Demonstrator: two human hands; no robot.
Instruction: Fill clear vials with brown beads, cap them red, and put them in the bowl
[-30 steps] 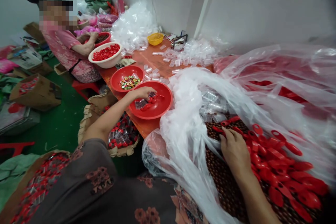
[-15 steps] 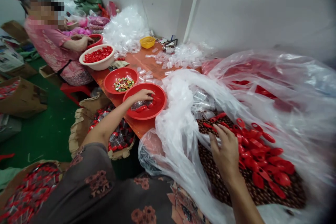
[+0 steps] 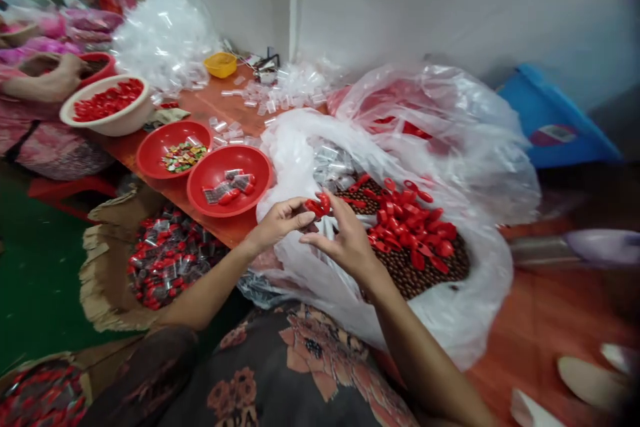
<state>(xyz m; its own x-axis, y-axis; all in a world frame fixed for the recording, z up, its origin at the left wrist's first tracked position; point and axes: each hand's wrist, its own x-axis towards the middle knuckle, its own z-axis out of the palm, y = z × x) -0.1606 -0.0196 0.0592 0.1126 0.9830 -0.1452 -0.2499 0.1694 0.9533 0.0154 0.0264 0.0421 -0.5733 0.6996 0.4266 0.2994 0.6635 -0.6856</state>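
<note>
My left hand [image 3: 280, 223] pinches a small red plastic piece [image 3: 319, 207], with something dark below it that the fingers partly hide. My right hand [image 3: 347, 237] meets it from the other side, its forefinger against the red piece and its thumb lower down. Just right of the hands, a clear plastic bag [image 3: 295, 140] lies open around brown beads [image 3: 405, 273]. On the beads rests a pile of red spoon-shaped pieces [image 3: 407, 220], with clear plastic cases [image 3: 333, 167] behind. Left of my hands, a red bowl [image 3: 263, 173] holds several dark-filled clear cases with red ends.
Another red bowl [image 3: 147, 150] holds small colourful pieces. Beyond are a cream bowl [image 3: 125, 121] of red parts and a yellow basket [image 3: 220, 65]. Below the table's left edge stands a carton [image 3: 97, 280] of red-and-clear items. A blue bin [image 3: 555, 120] stands right. A co-worker's hand [image 3: 65, 73] shows far left.
My left hand has left the red bowl and my right hand has left the spoon-shaped pieces. Both have come together around the red piece. The view has swung right.
</note>
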